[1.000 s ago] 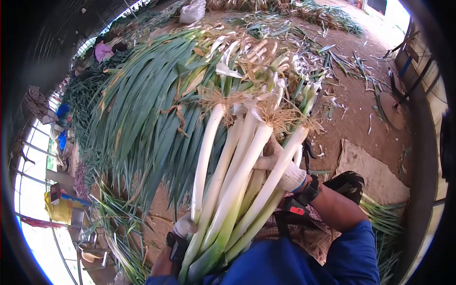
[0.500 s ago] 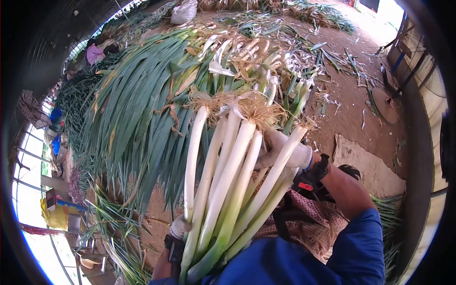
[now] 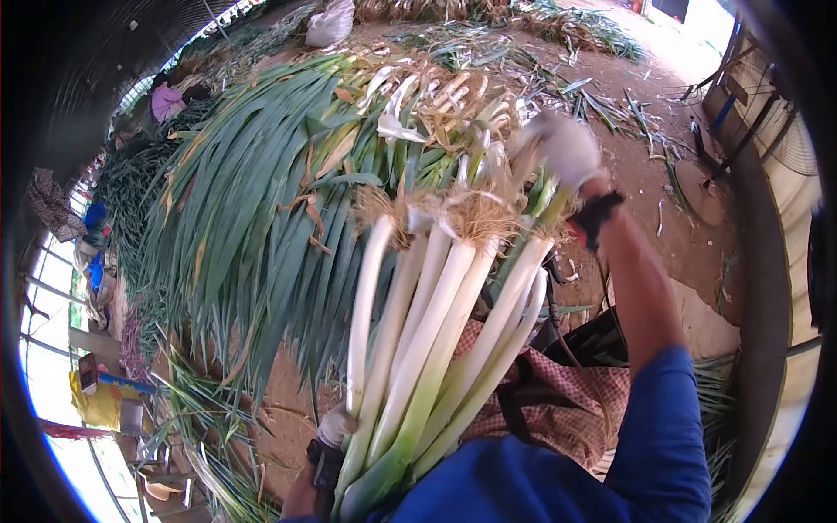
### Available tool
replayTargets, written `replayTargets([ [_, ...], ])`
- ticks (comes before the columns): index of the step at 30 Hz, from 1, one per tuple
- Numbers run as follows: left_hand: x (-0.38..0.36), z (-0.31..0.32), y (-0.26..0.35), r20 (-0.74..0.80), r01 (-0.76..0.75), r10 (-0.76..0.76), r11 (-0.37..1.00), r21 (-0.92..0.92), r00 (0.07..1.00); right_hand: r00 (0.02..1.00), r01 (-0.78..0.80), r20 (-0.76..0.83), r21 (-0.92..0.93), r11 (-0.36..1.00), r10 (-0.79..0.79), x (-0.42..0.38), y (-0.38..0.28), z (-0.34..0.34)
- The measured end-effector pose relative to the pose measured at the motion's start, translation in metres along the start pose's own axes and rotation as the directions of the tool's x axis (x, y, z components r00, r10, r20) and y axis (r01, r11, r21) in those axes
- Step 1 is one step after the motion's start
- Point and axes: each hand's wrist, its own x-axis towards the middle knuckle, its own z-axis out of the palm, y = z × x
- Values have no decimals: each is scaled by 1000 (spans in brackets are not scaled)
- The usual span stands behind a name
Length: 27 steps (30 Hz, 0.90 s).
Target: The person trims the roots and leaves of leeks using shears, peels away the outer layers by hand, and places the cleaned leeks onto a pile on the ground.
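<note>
My left hand, in a pale glove, is closed around the lower, greener part of a bunch of leeks. Their white stalks slant upward, with shaggy brown roots at the top. Part of that hand is hidden behind the stalks. My right hand, also gloved, is beyond the roots at the right end of a large leek pile. Motion blurs its fingers, so I cannot see whether they hold anything. Peeled white skins and more rooted ends lie near it on the pile.
Leaf scraps litter the brown dirt floor. A flat brown sheet lies at right, beside a low wall. A white sack stands at the back. Another person in a pink top is at far left. Loose green leaves lie at lower left.
My right hand has left the upper stalks of the bunch and moved up and away toward the pile. My left hand still holds the bunch in about the same place.
</note>
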Motion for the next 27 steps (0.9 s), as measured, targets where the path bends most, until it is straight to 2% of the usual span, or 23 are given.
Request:
replayTargets([
  [1,-1,0,-2,3,5,-5,1000,-4,1000,977,-97,-178,137,986,121,11,30,-17],
  [2,-2,1,-1,6,6,-6,1000,-9,1000,934,-293,-143,222,930,328,26,53,-34],
  [3,-2,2,-1,12,9,-9,1000,-10,1000,957,-247,-120,148,958,265,30,66,-39],
  [4,-3,2,0,16,15,-14,1000,-11,1000,992,-128,48,198,972,121,21,57,-33],
  [5,-3,2,3,18,17,-17,1000,-5,1000,978,-67,209,360,930,-10,2,48,-23],
  [6,-1,2,5,28,20,-20,1000,-2,999,922,-73,360,520,851,-141,-19,30,-20],
  [7,2,2,7,33,21,-21,1000,1,999,837,-168,467,717,677,-286,-42,10,-14],
  [8,3,3,8,41,25,-26,1000,3,999,796,23,337,814,580,-504,-59,-6,-7],
  [10,4,6,10,58,34,-34,999,10,998,712,50,332,855,516,-618,-91,-35,-2],
  [12,2,12,14,88,42,-43,999,20,995,765,-48,317,896,441,-561,-120,-29,38],
  [15,2,24,20,169,50,-59,997,58,984,881,-121,185,978,171,-436,-132,-38,97],
  [17,5,20,8,258,42,-79,988,147,963,877,-353,408,905,237,-255,-121,-35,90],
  [18,2,51,23,282,-64,23,989,136,959,846,-464,510,848,257,-155,-112,-40,72],
  [19,6,51,22,323,-122,29,955,270,946,797,-571,602,777,266,-49,-104,-45,55],
  [20,8,56,26,344,-110,-14,935,338,939,731,-669,680,695,262,62,-95,-47,40],
  [21,10,62,32,365,-103,-57,908,406,929,820,-438,572,616,655,11,-80,-27,41],
  [22,8,72,40,351,-86,-60,919,385,935,893,-55,447,203,978,-42,-66,-8,41],
  [23,3,83,48,336,-64,-67,929,365,939,944,164,316,-205,965,-93,-51,12,43],
  [24,3,90,51,322,-45,-75,937,347,944,984,95,169,-260,961,-51,-37,47,27],
  [25,5,88,50,325,-47,-81,929,368,942,997,-37,-73,-88,995,31,-37,59,-9],
  [26,4,82,48,322,-47,-88,921,388,943,975,-175,-122,83,981,185,-29,81,-26],
  [27,3,79,46,318,-37,-105,911,411,942,985,-62,-134,309,949,108,-30,85,-35],
])
